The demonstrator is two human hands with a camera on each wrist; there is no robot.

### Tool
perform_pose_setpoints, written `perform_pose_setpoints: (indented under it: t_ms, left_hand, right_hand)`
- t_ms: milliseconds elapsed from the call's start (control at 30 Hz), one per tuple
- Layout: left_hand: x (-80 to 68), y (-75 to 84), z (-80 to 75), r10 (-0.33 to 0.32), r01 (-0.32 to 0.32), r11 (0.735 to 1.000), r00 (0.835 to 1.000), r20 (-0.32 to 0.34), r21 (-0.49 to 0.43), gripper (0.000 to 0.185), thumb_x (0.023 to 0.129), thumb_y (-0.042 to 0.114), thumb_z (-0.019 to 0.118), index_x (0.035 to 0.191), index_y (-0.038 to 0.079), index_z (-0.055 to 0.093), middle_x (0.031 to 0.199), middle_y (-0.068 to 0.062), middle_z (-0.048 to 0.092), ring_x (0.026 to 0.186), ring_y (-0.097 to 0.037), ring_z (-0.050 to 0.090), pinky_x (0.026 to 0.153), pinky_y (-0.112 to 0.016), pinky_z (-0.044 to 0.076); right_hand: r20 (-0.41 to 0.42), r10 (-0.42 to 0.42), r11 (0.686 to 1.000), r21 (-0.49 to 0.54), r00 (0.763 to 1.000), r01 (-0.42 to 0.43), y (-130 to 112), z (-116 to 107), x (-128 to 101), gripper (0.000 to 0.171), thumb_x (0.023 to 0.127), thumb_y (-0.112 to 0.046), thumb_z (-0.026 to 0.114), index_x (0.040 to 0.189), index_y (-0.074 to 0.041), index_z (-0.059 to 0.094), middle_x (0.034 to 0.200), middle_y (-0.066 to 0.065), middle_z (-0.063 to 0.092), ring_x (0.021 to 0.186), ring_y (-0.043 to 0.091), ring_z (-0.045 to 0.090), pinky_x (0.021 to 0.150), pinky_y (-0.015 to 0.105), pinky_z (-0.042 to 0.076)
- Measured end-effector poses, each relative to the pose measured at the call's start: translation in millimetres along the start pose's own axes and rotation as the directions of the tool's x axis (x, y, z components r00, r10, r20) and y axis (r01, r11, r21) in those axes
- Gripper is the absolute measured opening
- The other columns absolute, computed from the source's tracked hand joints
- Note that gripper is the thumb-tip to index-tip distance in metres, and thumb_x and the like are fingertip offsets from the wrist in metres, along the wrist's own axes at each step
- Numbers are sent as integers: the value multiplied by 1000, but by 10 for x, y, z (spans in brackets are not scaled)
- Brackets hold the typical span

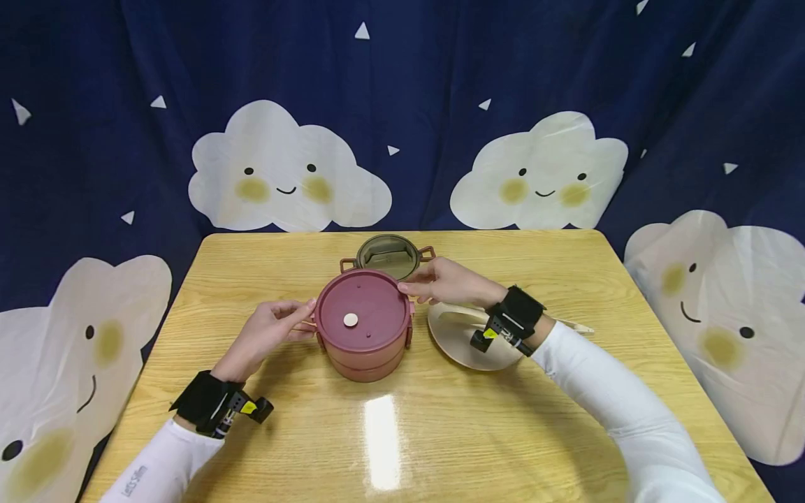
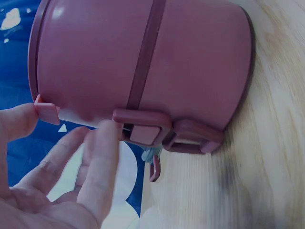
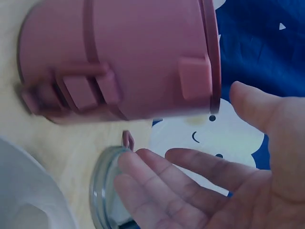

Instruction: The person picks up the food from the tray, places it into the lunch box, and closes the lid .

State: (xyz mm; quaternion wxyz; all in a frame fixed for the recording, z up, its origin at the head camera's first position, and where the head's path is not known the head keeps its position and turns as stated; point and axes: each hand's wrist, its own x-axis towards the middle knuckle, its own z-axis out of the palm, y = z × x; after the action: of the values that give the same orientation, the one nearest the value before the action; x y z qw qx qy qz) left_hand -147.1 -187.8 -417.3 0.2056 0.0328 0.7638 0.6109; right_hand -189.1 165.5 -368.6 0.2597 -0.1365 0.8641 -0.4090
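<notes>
A round, plum-red lidded pot (image 1: 363,356), banded round its middle, stands upright on the table. Its flat lid (image 1: 371,297) carries a small white knob. My left hand (image 1: 273,332) is at the pot's left side. In the left wrist view, the thumb touches a pink clip (image 2: 47,113) by the lid's rim, and a fingertip meets the upper side handle (image 2: 143,117). My right hand (image 1: 449,283) is at the lid's right edge, fingers extended. Seen from the right wrist, its thumb is beside the rim, near another pink clip (image 3: 195,78).
Behind the pot lies a dark glass lid or dish (image 1: 386,255) with red side handles. A pale plate (image 1: 472,346) sits to the right, under my right wrist, with a cream-coloured utensil (image 1: 575,326) across it. A dark blue curtain (image 1: 415,84) hangs behind the wooden table.
</notes>
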Motion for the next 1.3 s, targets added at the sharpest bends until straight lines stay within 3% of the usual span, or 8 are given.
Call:
perform_pose_setpoints:
  t_ms: [133, 267, 500, 800, 1033, 1167, 1300]
  left_hand:
    - [-21, -5, 0, 33, -33, 998, 999, 4, -61, 51, 106, 37, 64, 127, -10, 67, 99, 6, 76, 88, -7, 76, 87, -27, 63]
    - [-27, -39, -2, 63, -61, 986, 998, 10, -153, 44, 107, 25, 64, 130, -13, 64, 98, 8, 77, 86, -6, 76, 86, -25, 63]
    - [-19, -76, -18, 74, -70, 974, 997, 8, -215, 33, 105, 20, 67, 124, -7, 70, 98, 7, 79, 86, -6, 76, 87, -26, 63]
    - [-33, -54, 0, 63, -63, 978, 998, -9, -200, 35, 106, 15, 65, 127, -13, 66, 97, 7, 78, 85, -5, 76, 85, -24, 63]
    - [-45, -39, 12, 50, -53, 981, 999, -22, -185, 37, 105, 18, 66, 127, -12, 67, 97, 9, 78, 84, -4, 76, 84, -23, 62]
    - [-50, -39, 12, 57, -59, 982, 998, -15, -182, 39, 105, 18, 66, 128, -14, 66, 97, 8, 79, 84, -5, 76, 84, -24, 63]
    - [-45, -36, 4, 56, -57, 984, 998, -10, -170, 41, 105, 19, 66, 128, -14, 65, 97, 8, 79, 85, -5, 76, 84, -24, 63]
  right_hand:
    - [-18, -66, 989, -131, 998, 63, -71, -101, 164, 40, 104, -41, 66, 126, -9, 77, 110, 10, 79, 100, 29, 73, 86, 39, 60]
    - [-59, -147, 952, -278, 987, 125, -130, -198, 349, 37, 103, -42, 68, 118, -11, 80, 104, 5, 81, 94, 20, 73, 84, 35, 58]
    - [-109, -232, 892, -419, 967, 167, -120, -321, 747, 41, 101, -41, 71, 122, -7, 78, 116, 10, 80, 105, 23, 74, 95, 41, 58]
    - [-115, -223, 885, -441, 968, 152, 29, -342, 1243, 46, 99, -41, 73, 129, -6, 75, 121, 11, 77, 110, 26, 71, 97, 41, 57]
    - [-70, -212, 831, -537, 975, 142, 193, -242, 1498, 53, 101, -46, 70, 134, -5, 71, 131, 14, 74, 122, 28, 69, 106, 41, 55]
    - [-51, -189, 825, -549, 981, 130, 212, -172, 1538, 53, 102, -49, 67, 131, -5, 71, 124, 12, 76, 113, 26, 70, 100, 39, 56]
    - [-46, -173, 830, -545, 984, 121, 227, -122, 1585, 44, 103, -48, 64, 115, -7, 72, 100, 4, 71, 89, 17, 64, 82, 29, 50]
